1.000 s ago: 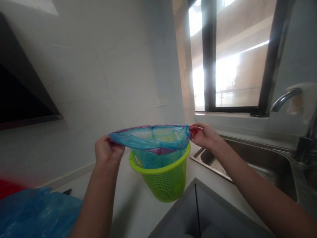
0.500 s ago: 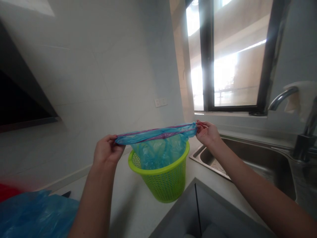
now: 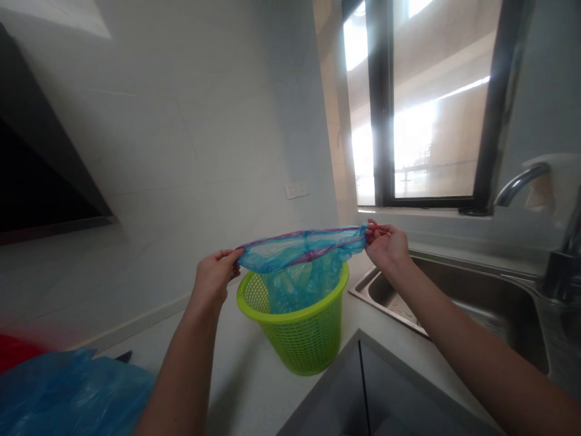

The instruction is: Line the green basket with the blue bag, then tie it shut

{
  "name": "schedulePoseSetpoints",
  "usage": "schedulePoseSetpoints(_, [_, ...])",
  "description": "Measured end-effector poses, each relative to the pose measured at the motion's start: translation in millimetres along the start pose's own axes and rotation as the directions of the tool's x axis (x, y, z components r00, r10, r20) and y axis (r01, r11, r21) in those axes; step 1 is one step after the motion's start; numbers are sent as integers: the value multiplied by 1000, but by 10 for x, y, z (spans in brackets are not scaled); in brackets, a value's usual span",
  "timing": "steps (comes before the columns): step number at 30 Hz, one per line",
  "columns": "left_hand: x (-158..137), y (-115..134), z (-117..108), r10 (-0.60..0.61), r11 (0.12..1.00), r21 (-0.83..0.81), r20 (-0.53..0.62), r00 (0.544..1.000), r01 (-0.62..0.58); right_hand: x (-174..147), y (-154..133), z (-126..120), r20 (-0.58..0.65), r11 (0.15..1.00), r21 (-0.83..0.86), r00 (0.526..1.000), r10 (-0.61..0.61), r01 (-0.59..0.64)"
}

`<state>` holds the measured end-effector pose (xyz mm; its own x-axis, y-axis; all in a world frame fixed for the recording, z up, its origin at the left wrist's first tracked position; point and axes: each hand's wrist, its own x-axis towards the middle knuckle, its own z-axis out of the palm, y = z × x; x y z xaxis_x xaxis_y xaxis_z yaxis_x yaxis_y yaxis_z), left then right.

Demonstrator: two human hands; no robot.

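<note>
Your left hand (image 3: 214, 274) and your right hand (image 3: 388, 245) are raised on opposite sides of a thin, translucent blue plastic bag with a purple-red band along its mouth (image 3: 302, 257). The fingers of your left hand are pinched closed on the left end of that mouth; those of your right hand grip the other end, where a bit of red drawstring (image 3: 373, 227) shows at the fingertips. Between your hands the mouth is drawn out wide into a long, narrow opening, slightly higher at your right. The bag's lower part hangs inside a round, lime-green plastic basket with perforated walls (image 3: 308, 342), while the banded edge is above the basket's rim, not folded over it. The basket stands upright on the white countertop (image 3: 247, 372), near its edge, just behind the corner of a grey panelled surface with a dark seam (image 3: 329, 393). To the right of the basket you have a stainless-steel sink (image 3: 476, 303) with a curved chrome faucet (image 3: 521, 181) over it. By your left forearm lies a crumpled heap of blue plastic (image 3: 77, 393), with a blurred red object (image 3: 16, 352) beyond it, too indistinct to identify.
</note>
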<state>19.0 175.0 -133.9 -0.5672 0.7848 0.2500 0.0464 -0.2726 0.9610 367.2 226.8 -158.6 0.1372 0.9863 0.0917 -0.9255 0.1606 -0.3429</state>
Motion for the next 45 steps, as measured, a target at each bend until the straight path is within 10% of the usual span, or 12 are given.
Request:
schedulePoseSetpoints(8, [-222,346,0,-171,758,-578,273,947,303,60,66,-50,-114,986,-165,993,-40,21])
schedulePoseSetpoints(16, [-294,358,160,11,651,-745,201,979,146,25,207,-50,-71,942,-309,991,115,-132])
schedulePoseSetpoints(33, [-341,209,243,-153,822,-515,214,965,245,19,140,-60,-96,926,-370,988,-123,80])
schedulePoseSetpoints(40, [-370,189,249,-20,876,-461,256,967,140,31,137,-60,-160,945,-315,977,-140,84])
schedulePoseSetpoints(45, [-225,192,1,141,989,-58,101,985,-135,142,66,-117,-173,976,-202,978,-114,79])
